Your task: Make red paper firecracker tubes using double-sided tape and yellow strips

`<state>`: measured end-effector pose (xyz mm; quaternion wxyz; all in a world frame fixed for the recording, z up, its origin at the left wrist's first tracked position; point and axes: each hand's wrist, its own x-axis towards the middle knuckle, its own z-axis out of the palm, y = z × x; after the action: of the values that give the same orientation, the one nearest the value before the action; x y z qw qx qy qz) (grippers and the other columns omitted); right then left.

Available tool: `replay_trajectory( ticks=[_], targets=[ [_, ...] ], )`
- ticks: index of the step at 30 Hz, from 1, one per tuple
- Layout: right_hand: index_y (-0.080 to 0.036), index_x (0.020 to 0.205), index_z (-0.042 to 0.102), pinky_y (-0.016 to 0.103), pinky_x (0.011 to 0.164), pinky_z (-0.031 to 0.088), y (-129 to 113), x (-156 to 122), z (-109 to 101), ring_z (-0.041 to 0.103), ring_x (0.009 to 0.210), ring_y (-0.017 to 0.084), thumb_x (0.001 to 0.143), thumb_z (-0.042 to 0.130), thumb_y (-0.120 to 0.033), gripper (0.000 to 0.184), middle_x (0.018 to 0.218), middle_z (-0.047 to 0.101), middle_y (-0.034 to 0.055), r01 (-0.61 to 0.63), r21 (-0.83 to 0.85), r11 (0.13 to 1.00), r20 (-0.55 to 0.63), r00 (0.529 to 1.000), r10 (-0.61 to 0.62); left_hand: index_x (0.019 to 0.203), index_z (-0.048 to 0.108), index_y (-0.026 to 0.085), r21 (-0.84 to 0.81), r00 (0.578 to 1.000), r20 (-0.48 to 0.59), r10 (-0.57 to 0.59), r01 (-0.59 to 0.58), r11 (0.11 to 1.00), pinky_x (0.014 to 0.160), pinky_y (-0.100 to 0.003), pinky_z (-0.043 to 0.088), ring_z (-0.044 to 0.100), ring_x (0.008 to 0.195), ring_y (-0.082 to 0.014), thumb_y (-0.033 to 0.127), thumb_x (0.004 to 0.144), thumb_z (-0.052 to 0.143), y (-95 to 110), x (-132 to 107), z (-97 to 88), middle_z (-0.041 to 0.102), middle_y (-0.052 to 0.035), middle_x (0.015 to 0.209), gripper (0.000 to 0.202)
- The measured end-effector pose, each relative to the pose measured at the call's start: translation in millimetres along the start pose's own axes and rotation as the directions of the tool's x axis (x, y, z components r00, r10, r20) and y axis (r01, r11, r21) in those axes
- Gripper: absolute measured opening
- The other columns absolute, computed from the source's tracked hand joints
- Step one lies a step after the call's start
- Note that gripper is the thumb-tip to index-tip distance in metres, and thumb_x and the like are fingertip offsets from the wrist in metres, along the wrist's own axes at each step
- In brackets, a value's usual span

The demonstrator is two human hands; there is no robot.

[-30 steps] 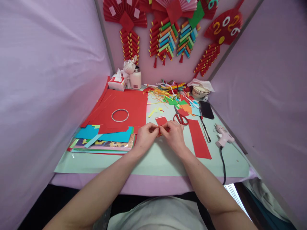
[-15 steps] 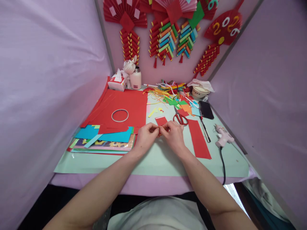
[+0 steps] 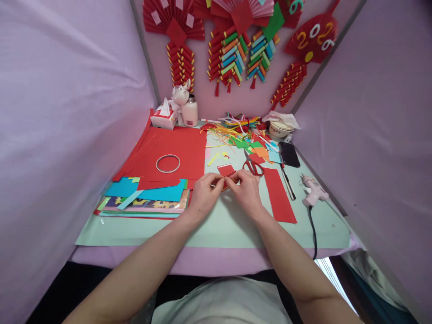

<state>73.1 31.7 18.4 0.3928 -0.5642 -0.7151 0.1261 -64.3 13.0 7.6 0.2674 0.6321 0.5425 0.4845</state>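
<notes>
Between both hands, above the pale green table mat (image 3: 216, 231), is a small piece of red paper (image 3: 225, 185), mostly hidden by the fingers. My left hand (image 3: 206, 191) pinches its left side, thumb and forefinger together. On its right side my right hand (image 3: 247, 188) grips it the same way, and the fingertips of both hands nearly meet. Just beyond the fingers lies another small red paper piece (image 3: 226, 169) with a pale top edge. Red-handled scissors (image 3: 253, 167) rest beyond my right hand, and a long red paper strip (image 3: 279, 195) lies to its right.
Red sheets (image 3: 182, 144) with a tape ring (image 3: 168, 156) on them cover the left side, behind stacked coloured paper (image 3: 162, 193). On the right are a pen (image 3: 288, 183), a phone (image 3: 289, 154) and a corded glue gun (image 3: 314, 191). Paper scraps (image 3: 259, 150) lie at the back.
The red paper between my fingers has turned slightly, and more of it shows near my fingertips. Both hands stay in nearly the same place; the whole view has shifted slightly.
</notes>
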Motion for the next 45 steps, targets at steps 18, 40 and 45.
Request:
replay_trajectory(
  ticks=[18, 40, 45],
  targets=[
    [-0.021, 0.072, 0.065, 0.03, 0.069, 0.039, 14, 9, -22, 0.058, 0.072, 0.017, 0.077, 0.058, -0.03, 0.013, 0.078, 0.068, 0.0019, -0.119, 0.133, 0.984, 0.139, 0.985, 0.1, 0.076, 0.064, 0.019, 0.103, 0.993, -0.11, 0.028, -0.017, 0.995, 0.063, -0.024, 0.042, 0.057, 0.068, -0.0134, 0.022, 0.08, 0.052, -2, 5, -6.8, 0.064, -0.0008, 0.076, 0.013],
    [-0.018, 0.07, 0.063, 0.03, 0.071, 0.047, 28, 14, -18, 0.063, 0.075, 0.018, 0.068, 0.061, -0.027, 0.009, 0.076, 0.069, 0.0023, -0.319, 0.438, 0.84, 0.218, 0.945, 0.245, 0.075, 0.064, 0.018, 0.018, 0.996, -0.082, -0.036, 0.038, 0.999, 0.061, -0.022, 0.044, 0.059, 0.069, -0.013, 0.022, 0.079, 0.053, 2, 3, -4.0, 0.067, 0.0003, 0.075, 0.012],
    [-0.018, 0.068, 0.062, 0.029, 0.068, 0.046, 28, 14, -18, 0.062, 0.073, 0.018, 0.068, 0.061, -0.027, 0.009, 0.073, 0.067, 0.0017, -0.338, 0.434, 0.835, 0.22, 0.939, 0.266, 0.076, 0.064, 0.018, 0.005, 0.996, -0.078, -0.053, 0.053, 0.999, 0.063, -0.023, 0.045, 0.06, 0.069, -0.0135, 0.023, 0.079, 0.053, 1, 3, -3.9, 0.067, -0.0001, 0.075, 0.013]
  ],
)
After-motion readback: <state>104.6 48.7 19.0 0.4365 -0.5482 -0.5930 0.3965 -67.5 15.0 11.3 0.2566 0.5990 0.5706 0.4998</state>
